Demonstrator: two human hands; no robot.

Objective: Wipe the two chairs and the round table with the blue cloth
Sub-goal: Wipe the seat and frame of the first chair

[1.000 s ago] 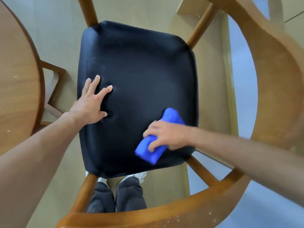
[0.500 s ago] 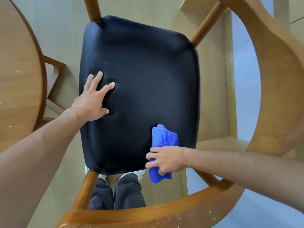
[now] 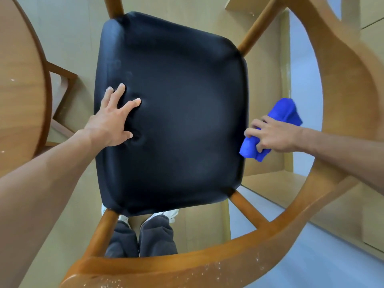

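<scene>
I look straight down on a wooden chair with a black padded seat (image 3: 182, 113) and a curved wooden back rail (image 3: 340, 84). My left hand (image 3: 112, 123) presses flat on the left part of the seat, fingers spread, denting the cushion. My right hand (image 3: 272, 134) grips the bunched blue cloth (image 3: 284, 111) against the seat's right edge, between the cushion and the rail. The round wooden table (image 3: 18, 84) shows as an arc along the left edge. The second chair is out of view.
The chair's rail wraps around the bottom (image 3: 166, 267) and right, speckled with pale dust. My legs and shoes (image 3: 141, 235) stand under the seat's near edge. A table leg brace (image 3: 64, 80) sits left of the seat. Beige floor meets pale blue floor at right.
My right hand has carried the cloth from the seat's near right part, past its near edge, up to the right side edge. The left hand has stayed pressed on the seat.
</scene>
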